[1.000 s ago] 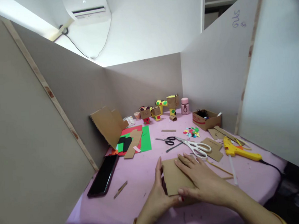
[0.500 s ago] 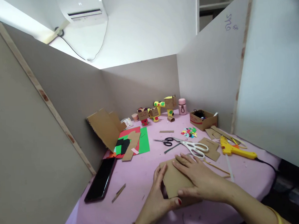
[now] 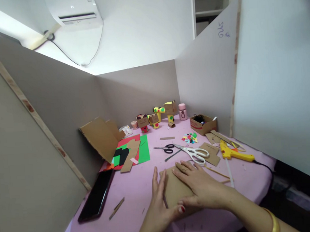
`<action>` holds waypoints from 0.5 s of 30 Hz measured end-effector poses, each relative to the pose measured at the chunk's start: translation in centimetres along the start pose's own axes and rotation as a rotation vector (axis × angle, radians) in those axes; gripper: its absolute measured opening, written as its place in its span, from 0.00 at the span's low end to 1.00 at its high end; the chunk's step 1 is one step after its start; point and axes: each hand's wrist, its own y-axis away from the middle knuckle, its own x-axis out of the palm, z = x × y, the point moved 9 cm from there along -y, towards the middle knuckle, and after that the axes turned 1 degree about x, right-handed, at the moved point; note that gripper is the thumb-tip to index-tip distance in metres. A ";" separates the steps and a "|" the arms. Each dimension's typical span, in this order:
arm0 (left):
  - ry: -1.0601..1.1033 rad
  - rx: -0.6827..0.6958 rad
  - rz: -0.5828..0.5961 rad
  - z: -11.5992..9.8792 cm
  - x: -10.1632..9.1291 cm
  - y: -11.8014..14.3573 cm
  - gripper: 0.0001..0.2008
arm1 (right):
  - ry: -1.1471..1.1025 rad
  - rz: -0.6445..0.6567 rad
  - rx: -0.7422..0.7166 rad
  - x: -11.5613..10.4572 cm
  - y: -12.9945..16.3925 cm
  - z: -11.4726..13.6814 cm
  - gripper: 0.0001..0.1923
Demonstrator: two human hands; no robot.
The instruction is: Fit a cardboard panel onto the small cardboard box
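My right hand [image 3: 200, 186] lies flat, fingers spread, on the cardboard piece [image 3: 174, 189] on the pink table [image 3: 138, 196]. My left hand [image 3: 158, 202] is open against its left edge, thumb on the near corner. Probably pressing a fold; unclear. White scissors [image 3: 195, 153] and glue gun [image 3: 235, 155] lie beyond, untouched. Since earlier: left fingers straightened.

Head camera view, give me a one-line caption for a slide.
Both hands, left hand and right hand, press a brown cardboard piece flat on a pink table beside white scissors.
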 end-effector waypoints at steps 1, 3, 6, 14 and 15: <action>-0.093 0.023 0.011 -0.5 0.0 0.0 0.47 | -0.027 -0.007 -0.005 0.0 0.0 0.0 0.49; -0.276 0.068 0.068 -1.5 0.3 -0.2 0.39 | -0.098 -0.027 -0.019 -0.3 0.1 -0.1 0.48; -0.456 0.065 0.138 -2.0 0.4 -0.6 0.33 | -0.277 -0.088 -0.022 -1.3 0.3 -1.0 0.37; -0.553 0.021 0.155 -2.2 0.1 -1.1 0.32 | -0.910 -0.410 0.416 1.3 2.5 -9.1 0.23; -0.554 0.019 0.156 -2.2 0.2 -1.1 0.32 | -0.990 -0.387 0.429 2.5 2.4 -9.1 0.24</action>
